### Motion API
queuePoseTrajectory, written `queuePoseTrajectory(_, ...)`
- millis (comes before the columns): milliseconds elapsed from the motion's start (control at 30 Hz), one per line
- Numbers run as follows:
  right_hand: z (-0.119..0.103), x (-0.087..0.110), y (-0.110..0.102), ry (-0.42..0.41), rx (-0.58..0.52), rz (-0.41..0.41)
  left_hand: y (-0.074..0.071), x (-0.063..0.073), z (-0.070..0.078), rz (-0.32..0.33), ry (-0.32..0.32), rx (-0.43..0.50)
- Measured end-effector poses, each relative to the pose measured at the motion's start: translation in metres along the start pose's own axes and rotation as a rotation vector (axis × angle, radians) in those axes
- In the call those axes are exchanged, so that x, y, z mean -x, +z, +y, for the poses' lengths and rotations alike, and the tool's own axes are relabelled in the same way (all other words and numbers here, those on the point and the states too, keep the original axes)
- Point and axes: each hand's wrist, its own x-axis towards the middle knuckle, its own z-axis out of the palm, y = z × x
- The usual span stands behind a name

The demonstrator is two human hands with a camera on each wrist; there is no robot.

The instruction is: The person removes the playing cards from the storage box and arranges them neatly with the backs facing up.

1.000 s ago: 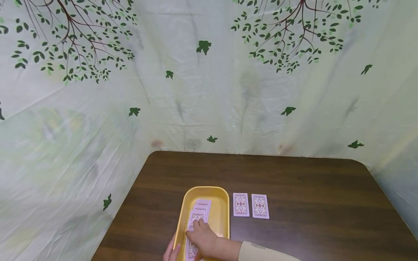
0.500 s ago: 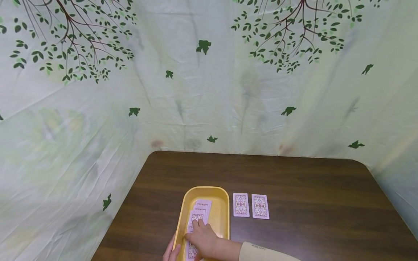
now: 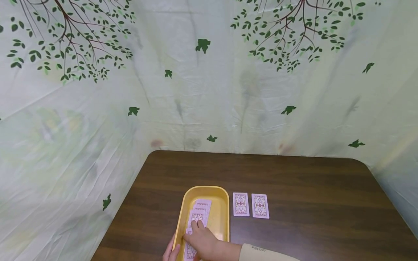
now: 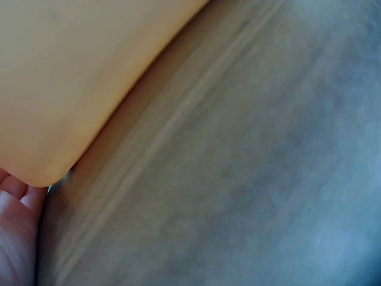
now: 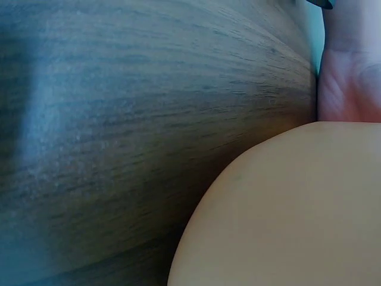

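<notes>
Several playing cards point(image 3: 197, 215) with patterned purple-and-white backs lie overlapped in a yellow tray point(image 3: 218, 214) in the head view. My right hand point(image 3: 205, 242) reaches over them from the right, its fingertips touching the cards and its thumb near their left edge. Part of the lower cards is hidden beneath this hand. At the tray's left side my left hand point(image 3: 171, 250) holds the wall, thumb near the rim and fingers outside. A little of the left hand point(image 4: 15, 232) also shows in the left wrist view, beside a smooth pale-orange surface point(image 4: 65, 83).
Two face-down cards lie side by side right of the tray, a left card point(image 3: 241, 204) and a right card point(image 3: 260, 206). The brown wooden table point(image 3: 310, 195) ends at a leaf-printed cloth point(image 3: 212, 98) behind and at the left.
My right hand has shifted slightly left, and the lower cards under it have slid a little left too. The left hand, tray and two loose cards stay put.
</notes>
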Motion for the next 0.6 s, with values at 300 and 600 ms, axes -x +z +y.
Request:
queuePoseTrajectory(300, -0.0017, 0.0011, 0.0020, -0.002, 0.029, 0.027, -0.0017, -0.0002, -0.0022, 0.002, -0.010, -0.007)
queuePoseTrajectory(600, -0.0036, 0.0017, 0.0026, 0.012, 0.010, 0.025, -0.0033, -0.0007, -0.0020, -0.007, -0.018, -0.025)
